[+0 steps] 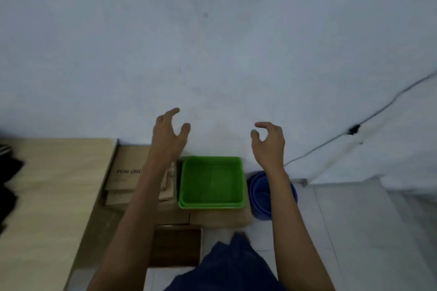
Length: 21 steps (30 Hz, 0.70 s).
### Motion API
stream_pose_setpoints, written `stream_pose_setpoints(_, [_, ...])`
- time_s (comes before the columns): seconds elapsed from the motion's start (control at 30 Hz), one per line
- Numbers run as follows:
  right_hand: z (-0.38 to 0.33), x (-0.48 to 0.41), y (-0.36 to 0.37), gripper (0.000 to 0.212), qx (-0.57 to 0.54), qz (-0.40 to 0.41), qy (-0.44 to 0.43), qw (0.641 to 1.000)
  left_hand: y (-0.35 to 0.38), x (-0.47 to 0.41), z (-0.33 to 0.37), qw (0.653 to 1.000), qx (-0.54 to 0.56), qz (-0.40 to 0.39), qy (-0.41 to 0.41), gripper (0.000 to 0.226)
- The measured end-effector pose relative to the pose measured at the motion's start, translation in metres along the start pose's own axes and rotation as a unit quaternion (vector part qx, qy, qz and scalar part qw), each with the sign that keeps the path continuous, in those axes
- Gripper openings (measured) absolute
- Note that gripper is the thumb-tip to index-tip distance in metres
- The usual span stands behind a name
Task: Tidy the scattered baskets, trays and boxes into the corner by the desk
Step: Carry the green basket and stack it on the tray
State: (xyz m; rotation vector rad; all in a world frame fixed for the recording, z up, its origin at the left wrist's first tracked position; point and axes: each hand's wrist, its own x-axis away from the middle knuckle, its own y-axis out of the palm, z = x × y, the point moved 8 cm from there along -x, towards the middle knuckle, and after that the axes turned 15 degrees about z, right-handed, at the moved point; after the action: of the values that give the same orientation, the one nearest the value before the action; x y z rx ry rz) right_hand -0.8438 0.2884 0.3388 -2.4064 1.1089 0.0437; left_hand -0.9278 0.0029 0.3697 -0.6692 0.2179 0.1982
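Note:
Green square trays [211, 182], nested in a stack, sit on a cardboard box [220, 218] against the wall. Left of them lies a flat brown carton [125, 172] with printed letters, wedged beside the desk [52, 196]. A blue round basket [260, 194] stands on the floor right of the trays, partly behind my right forearm. My left hand [169, 136] and my right hand [269, 143] are raised above the trays, fingers loosely curled, holding nothing.
A dark wooden panel or box [176, 245] lies on the floor below the cartons. A black cable [354, 129] runs diagonally along the white wall at right. Pale tiled floor [354, 231] stretches to the right. Dark items sit at the desk's left edge.

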Motion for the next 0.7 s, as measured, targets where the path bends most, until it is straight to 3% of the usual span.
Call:
stream_pose_setpoints(0.33, [-0.055, 0.074, -0.129, 0.021, 0.010, 0.123, -0.005, 0.992, -0.066, 0.035, 0.067, 0.992, 0.066, -0.018, 0.110, 0.036])
stream_pose_setpoints(0.53, [-0.021, 0.138, -0.253, 0.019, 0.018, 0.227, 0.051, 0.972, -0.019, 0.116, 0.138, 0.971, 0.130, -0.121, 0.159, 0.031])
stream_pose_setpoints(0.7, [0.037, 0.229, -0.377, 0.016, 0.031, 0.316, 0.118, 0.941, 0.036, 0.244, 0.201, 0.933, 0.158, -0.248, 0.208, 0.030])
